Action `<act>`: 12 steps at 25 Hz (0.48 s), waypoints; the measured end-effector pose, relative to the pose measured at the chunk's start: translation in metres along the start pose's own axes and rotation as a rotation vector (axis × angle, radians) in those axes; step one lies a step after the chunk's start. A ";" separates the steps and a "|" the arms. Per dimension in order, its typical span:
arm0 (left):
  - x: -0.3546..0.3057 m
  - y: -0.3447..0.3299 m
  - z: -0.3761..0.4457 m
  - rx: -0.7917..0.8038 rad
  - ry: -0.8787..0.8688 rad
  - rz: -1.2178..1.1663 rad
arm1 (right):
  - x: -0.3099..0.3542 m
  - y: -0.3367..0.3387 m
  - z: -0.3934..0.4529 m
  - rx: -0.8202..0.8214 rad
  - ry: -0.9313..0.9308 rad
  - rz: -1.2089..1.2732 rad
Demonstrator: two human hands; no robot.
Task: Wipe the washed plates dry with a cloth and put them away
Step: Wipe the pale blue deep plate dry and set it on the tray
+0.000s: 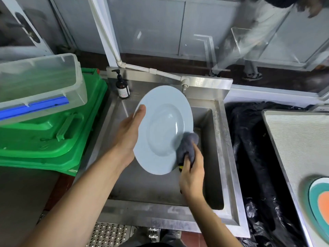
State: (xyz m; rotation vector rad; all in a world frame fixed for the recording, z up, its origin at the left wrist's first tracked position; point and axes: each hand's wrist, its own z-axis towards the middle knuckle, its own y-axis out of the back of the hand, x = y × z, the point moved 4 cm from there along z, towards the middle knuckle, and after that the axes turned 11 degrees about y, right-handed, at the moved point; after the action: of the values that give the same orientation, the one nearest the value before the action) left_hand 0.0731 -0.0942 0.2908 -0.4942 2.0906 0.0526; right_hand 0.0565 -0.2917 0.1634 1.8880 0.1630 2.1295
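Observation:
A pale blue deep-rimmed plate [162, 130] is held tilted above the steel sink [216, 157]. My left hand [129, 135] grips its left rim, thumb on the front face and fingers hidden behind. My right hand [192, 175] is closed on a bunched grey cloth [188, 145], which presses on the plate's lower right rim. A bit of yellow shows under the cloth at the plate's edge. At the far right edge, a stack of coloured plates [320, 207] with teal rims and an orange centre lies on a light-topped table [293, 139].
A brown pump bottle [122, 87] stands at the sink's back left corner. A white tap pipe [160, 73] runs along the sink's back. Green crates [53, 138] with a clear plastic tub [41, 82] on top stand to the left. Black plastic bags [252, 157] fill the gap on the right. A person's legs [249, 50] are behind.

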 end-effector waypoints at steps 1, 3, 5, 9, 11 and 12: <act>0.001 -0.002 -0.003 0.012 0.000 0.006 | 0.001 0.003 0.018 -0.042 -0.017 0.007; 0.003 -0.006 -0.008 0.023 0.001 0.026 | 0.013 0.007 0.054 -0.084 0.025 -0.003; 0.007 -0.010 -0.010 0.046 -0.007 0.043 | 0.037 0.006 0.081 -0.091 0.122 0.008; 0.012 -0.014 -0.010 0.047 0.012 0.017 | 0.091 -0.010 0.092 0.009 0.469 0.026; 0.010 -0.014 -0.006 0.020 0.017 -0.029 | 0.104 -0.024 0.075 0.133 0.627 0.041; 0.008 -0.013 -0.004 0.012 0.028 -0.062 | 0.105 -0.030 0.060 0.204 0.674 0.052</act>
State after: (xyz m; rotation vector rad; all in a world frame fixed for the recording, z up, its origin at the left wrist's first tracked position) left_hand 0.0713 -0.1098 0.2884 -0.5546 2.1003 -0.0033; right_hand 0.1098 -0.2389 0.2632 1.1899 0.4863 2.7935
